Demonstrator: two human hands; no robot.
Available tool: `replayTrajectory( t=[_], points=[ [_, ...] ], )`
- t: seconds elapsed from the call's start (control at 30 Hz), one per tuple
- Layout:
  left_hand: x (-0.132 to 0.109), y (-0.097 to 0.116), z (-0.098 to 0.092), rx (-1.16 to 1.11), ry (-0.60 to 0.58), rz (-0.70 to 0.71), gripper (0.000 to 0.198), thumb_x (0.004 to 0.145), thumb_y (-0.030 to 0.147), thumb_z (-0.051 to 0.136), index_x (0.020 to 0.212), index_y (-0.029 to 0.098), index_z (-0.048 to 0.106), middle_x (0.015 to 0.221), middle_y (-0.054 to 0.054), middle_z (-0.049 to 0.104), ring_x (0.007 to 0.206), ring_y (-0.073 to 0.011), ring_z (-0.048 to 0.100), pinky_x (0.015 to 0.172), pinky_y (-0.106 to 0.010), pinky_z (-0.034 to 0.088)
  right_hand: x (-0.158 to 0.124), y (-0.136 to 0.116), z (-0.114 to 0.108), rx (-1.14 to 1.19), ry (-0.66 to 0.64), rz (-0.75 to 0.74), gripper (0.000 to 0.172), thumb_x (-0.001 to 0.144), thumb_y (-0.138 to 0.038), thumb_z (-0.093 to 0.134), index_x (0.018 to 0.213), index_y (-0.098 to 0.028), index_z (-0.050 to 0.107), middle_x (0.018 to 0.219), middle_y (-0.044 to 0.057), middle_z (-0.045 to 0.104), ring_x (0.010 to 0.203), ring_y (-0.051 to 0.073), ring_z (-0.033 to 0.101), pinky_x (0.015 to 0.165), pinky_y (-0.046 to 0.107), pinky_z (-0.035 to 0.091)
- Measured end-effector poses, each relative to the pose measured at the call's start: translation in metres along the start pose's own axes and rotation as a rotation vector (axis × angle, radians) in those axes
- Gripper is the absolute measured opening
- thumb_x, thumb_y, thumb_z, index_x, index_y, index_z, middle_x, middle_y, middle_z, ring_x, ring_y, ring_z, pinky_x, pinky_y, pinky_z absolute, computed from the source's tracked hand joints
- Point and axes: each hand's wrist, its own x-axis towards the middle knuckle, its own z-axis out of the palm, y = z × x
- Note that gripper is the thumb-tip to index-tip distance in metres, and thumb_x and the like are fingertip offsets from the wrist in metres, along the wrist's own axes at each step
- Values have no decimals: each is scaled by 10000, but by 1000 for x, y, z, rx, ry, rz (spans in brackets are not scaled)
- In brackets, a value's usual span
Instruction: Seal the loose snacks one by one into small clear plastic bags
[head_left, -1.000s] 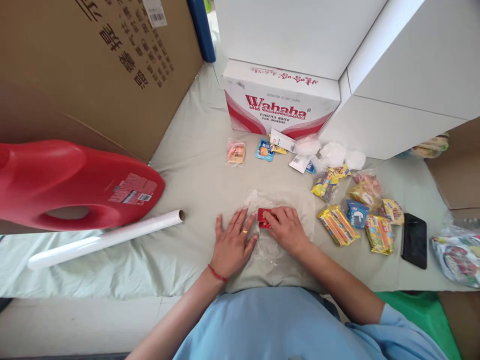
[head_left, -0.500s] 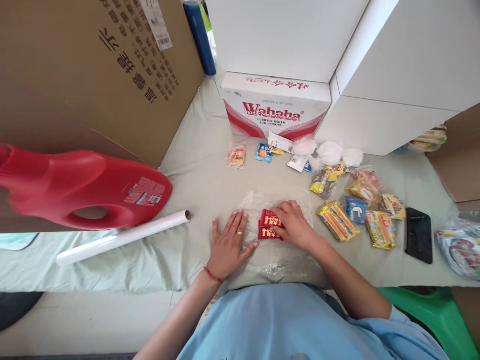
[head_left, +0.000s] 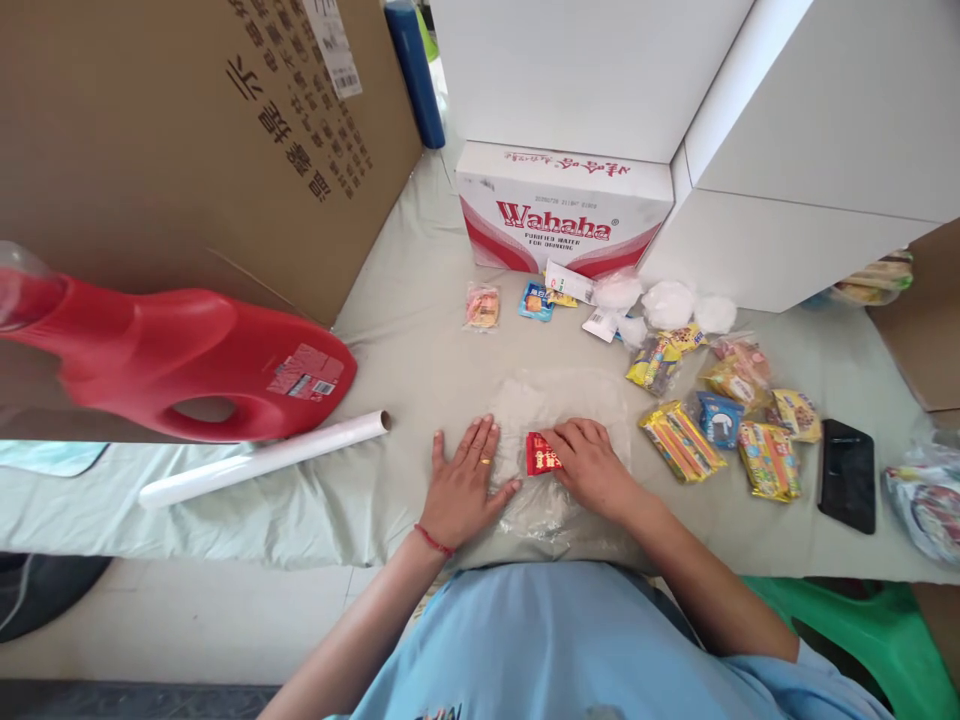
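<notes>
My left hand lies flat with its fingers spread, pressing the left edge of a sheet of clear plastic film on the table. Over the middle of that film, my right hand is curled round red snack packets with yellow lettering. Only their left end shows; the fingers cover the rest, so how many are there is hidden. To the right of my right hand lie a yellow-and-orange snack pack, a blue packet and another yellow-orange pack.
A white roll lies at the left beside a red jug on its side. Behind stand a large cardboard box and a Wahaha carton, with small packets before it. A black phone lies at the right.
The red packets, earlier laid overlapping one below another, are now gathered closer together under my right hand. My left hand stays flat on the film. The view has shifted slightly.
</notes>
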Motion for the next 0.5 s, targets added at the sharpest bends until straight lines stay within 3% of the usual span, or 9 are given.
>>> replayTrajectory(
  t=[0.13,0.3,0.43,0.5],
  points=[
    [1,0,-1,-27,2,-6,830,1004,592,457,1662,165,190,1669,-204,329,1538,-343,367,1264,-662,-11,7,2,-5,10,47,12,574,965,-209,587,1530,-207,486,1338,170,607,1259,343,473,1090,520,390],
    [-3,-8,-6,-156,22,-21,698,1037,521,420,1633,184,281,1690,-170,313,1568,-300,317,1283,-619,90,14,5,2,38,-22,-31,604,947,-263,638,1527,-190,488,1401,180,576,1348,350,437,1182,565,305],
    [-19,-17,-18,-314,94,-23,488,1016,356,429,1472,217,532,1633,-111,448,1590,-249,270,1287,-548,221,-18,17,-12,217,53,-25,582,990,-420,591,1522,-220,470,1447,174,533,1380,337,429,1165,579,358],
    [-28,-21,-25,-379,48,56,427,958,247,426,1325,243,644,1530,-74,581,1566,-229,326,1287,-535,246,-45,24,-23,298,73,-14,480,1004,-423,570,1445,-237,535,1370,160,572,1318,317,488,1116,545,432]
  ],
)
